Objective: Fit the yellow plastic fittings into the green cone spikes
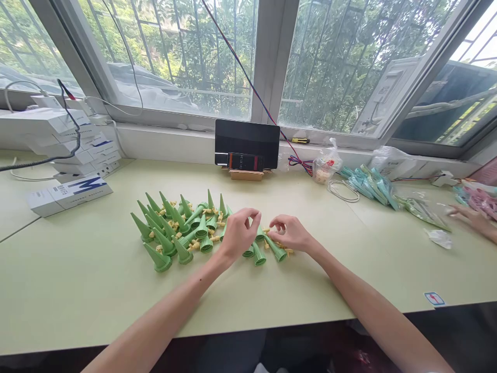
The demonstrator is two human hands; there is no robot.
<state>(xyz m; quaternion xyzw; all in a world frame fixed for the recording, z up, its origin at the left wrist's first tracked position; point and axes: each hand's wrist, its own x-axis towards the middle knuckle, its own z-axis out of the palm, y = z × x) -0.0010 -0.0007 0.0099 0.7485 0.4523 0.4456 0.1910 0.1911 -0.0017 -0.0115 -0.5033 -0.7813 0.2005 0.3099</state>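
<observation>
Head camera view: two bare hands hover among green cones (pixel 162 260) on a pale table (pixel 97 295), on the near side of a black screen (pixel 247 139). The cones, mixed with small yellow pieces (pixel 215 239), spread from in front of the screen out to its left, some standing point-up, others lying on their sides. The left hand (pixel 239 234), in front of the screen's middle, has thumb and fingertips drawn together; whether they pinch anything cannot be told. The right hand (pixel 290 233), just right of the screen's right edge, curls to a narrow gap, any hold unclear. Closest to it, one lying cone (pixel 276 249) sits just below its fingertips, long axis slanting from narrow end, toward the screen, to wide mouth, away and rightward. Far right of the screen, another person's hand (pixel 474 217) rests near pink pieces (pixel 479 201).
</observation>
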